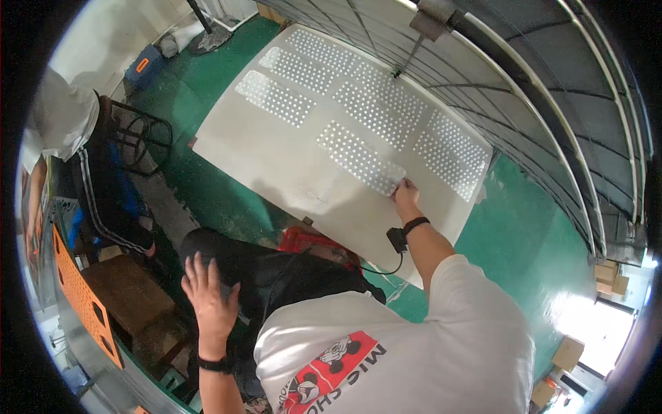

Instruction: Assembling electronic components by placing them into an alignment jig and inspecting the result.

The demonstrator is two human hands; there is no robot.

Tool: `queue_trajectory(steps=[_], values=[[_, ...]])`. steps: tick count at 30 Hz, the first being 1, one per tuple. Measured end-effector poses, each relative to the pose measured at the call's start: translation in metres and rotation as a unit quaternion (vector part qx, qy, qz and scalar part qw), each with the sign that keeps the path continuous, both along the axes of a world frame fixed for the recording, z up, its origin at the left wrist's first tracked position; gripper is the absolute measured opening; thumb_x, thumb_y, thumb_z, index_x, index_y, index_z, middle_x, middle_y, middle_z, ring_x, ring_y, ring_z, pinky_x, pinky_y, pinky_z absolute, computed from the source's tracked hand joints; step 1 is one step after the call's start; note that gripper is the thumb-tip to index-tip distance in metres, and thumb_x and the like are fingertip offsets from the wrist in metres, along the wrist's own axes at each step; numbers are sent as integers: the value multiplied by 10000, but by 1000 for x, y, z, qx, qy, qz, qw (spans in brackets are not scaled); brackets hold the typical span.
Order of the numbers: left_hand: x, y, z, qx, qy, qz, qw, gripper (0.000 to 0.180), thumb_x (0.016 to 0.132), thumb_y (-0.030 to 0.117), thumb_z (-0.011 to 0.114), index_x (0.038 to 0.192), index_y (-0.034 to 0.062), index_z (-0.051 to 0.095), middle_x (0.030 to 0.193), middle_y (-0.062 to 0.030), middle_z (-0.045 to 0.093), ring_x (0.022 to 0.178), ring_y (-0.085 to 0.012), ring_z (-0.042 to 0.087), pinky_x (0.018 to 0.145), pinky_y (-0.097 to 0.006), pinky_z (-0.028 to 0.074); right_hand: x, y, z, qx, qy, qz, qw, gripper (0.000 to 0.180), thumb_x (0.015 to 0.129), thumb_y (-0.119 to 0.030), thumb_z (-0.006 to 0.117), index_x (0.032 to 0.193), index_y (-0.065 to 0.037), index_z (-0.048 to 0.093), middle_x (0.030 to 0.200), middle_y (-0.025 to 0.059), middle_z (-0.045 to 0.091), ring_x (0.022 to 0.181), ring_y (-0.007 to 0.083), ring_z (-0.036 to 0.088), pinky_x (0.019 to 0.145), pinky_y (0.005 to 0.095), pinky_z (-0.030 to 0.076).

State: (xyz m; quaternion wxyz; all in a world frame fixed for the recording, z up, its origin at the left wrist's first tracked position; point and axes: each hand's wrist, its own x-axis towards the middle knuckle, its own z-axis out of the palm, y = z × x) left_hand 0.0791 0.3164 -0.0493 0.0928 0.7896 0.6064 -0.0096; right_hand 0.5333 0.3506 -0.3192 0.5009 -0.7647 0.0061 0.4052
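Note:
My right hand point(407, 192) is closed on the near right corner of a dotted sheet point(358, 159), a flat rectangular piece covered in rows of bright round dots. The sheet lies on a pale grey table point(276, 165). Farther back on the table rest several similar dotted sheets point(379, 103). I cannot tell whether the dots are holes or raised spots. Away from the table, over my dark trousers point(262, 269), my left hand point(209, 297) holds nothing and its fingers are spread. Both wrists wear black bands.
A tall metal rack point(531, 90) with curved-looking bars stands along the table's far right side. At the left, another person point(69, 138) works beside an orange perforated panel point(83, 297). A blue box point(143, 67) is on the green floor. Something red point(317, 243) sits under the table's near edge.

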Motion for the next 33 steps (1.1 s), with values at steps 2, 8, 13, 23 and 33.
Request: queue_trajectory(steps=[2,8,13,23,33], values=[[-14,-13,3,-13,21,37,999,636,737,155,717,1279,-23,438,1425,-257,319,1338,-456,250,1054,-572,222,-5,11,-5,-9,-5,-22,1000,270,955,-179,516,1153,-3,568,962,61,624,747,175,592,600,306,511],[-36,-45,0,-19,56,84,995,648,789,197,683,1323,-21,389,1446,-256,295,1354,-459,222,1065,-577,202,-4,46,3,-32,-32,11,999,294,925,-225,549,1116,-9,607,971,87,613,756,196,606,578,327,526],[-38,-57,3,-7,48,84,995,643,800,194,665,1336,-17,380,1462,-252,275,1364,-460,203,1063,-583,202,4,45,-2,-85,-98,35,991,288,921,-232,546,1054,8,633,1006,128,643,827,240,641,594,364,533],[-72,-112,31,96,-19,194,976,691,717,119,734,1311,27,394,1434,-252,309,1332,-464,256,1038,-562,236,-118,120,45,-20,-276,315,908,256,905,-246,536,928,-7,625,843,164,669,699,319,636,647,397,501],[-91,-218,58,247,-46,456,854,604,735,166,745,1260,15,488,1430,-265,313,1352,-441,254,1081,-545,212,-517,109,348,453,89,650,603,217,938,-219,549,912,-20,633,844,36,616,739,91,572,576,236,526]])
